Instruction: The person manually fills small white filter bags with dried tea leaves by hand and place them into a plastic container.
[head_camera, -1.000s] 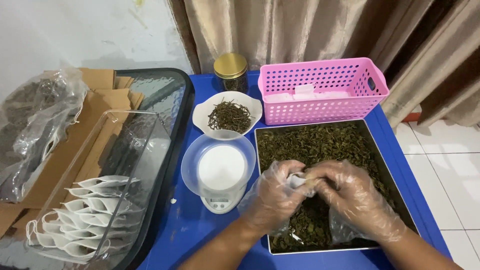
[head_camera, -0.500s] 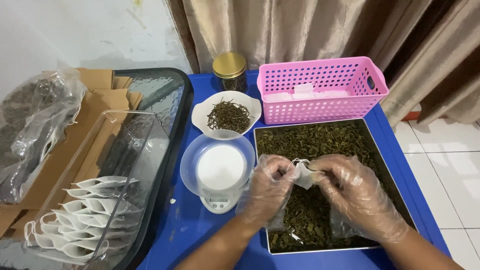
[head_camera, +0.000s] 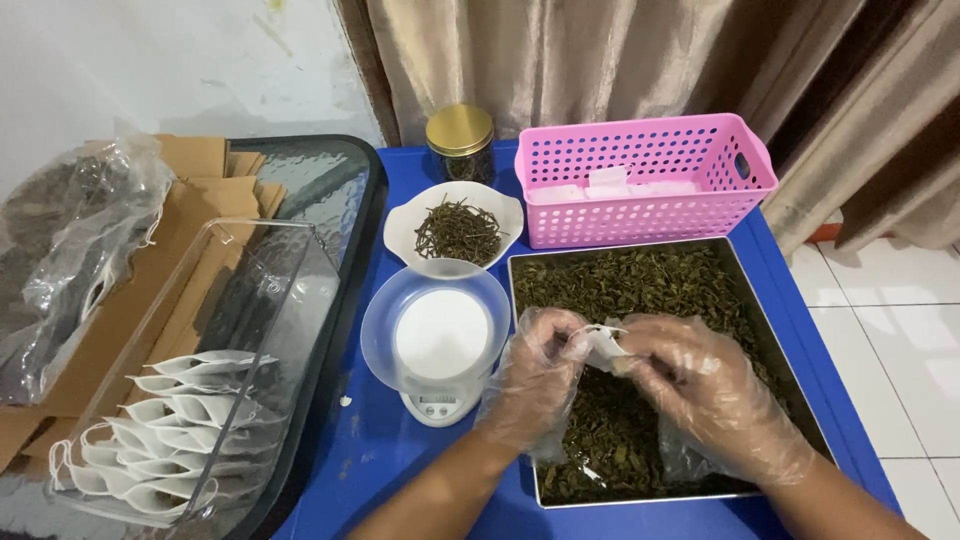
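Both plastic-gloved hands, left (head_camera: 535, 385) and right (head_camera: 705, 395), have lifted the small white paper tea pouch (head_camera: 603, 347), pinched shut-fingered between them above the metal tray of dried green leaves (head_camera: 650, 290), apparently mid-filling; next needs steady sealing.

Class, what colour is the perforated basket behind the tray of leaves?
Pink; the basket shows best in the head view.

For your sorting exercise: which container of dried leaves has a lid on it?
The dark jar with the gold lid, behind the white bowl; bowl and metal tray are open.

Gloved left hand (head_camera: 535, 385) and right hand (head_camera: 715, 395), fingertips together
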